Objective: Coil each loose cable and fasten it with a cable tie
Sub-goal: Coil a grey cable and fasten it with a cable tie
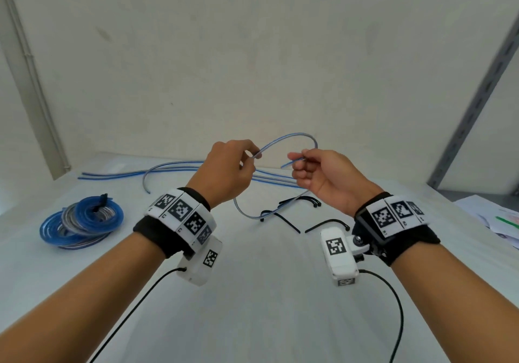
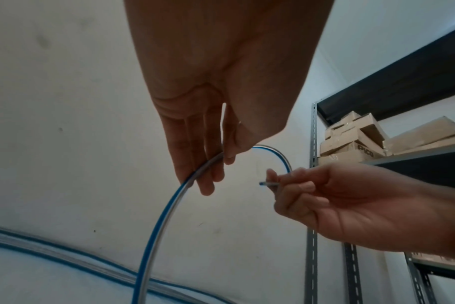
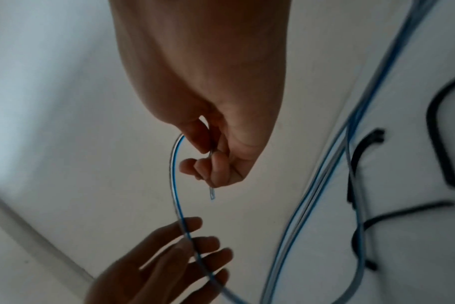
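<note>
Two coiled bundles (image 1: 81, 219) done, stacked near the table's (image 1: 252, 292) left edge, black tie on the top one. Third cable (image 1: 292, 138) barely started: right hand (image 1: 320, 174) pinching its free end, left hand (image 1: 230, 171) pinching further along, first loop held in the air. More loose cables (image 1: 174, 166) along the far edge. Spare cable ties (image 1: 297, 202) mid-table, untouched.

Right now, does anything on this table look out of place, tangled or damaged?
Nothing stands out. The left hand and right hand hold a blue cable in a clean loop; the finished coils are tied, and spare cable ties and loose cables lie on the table.
</note>
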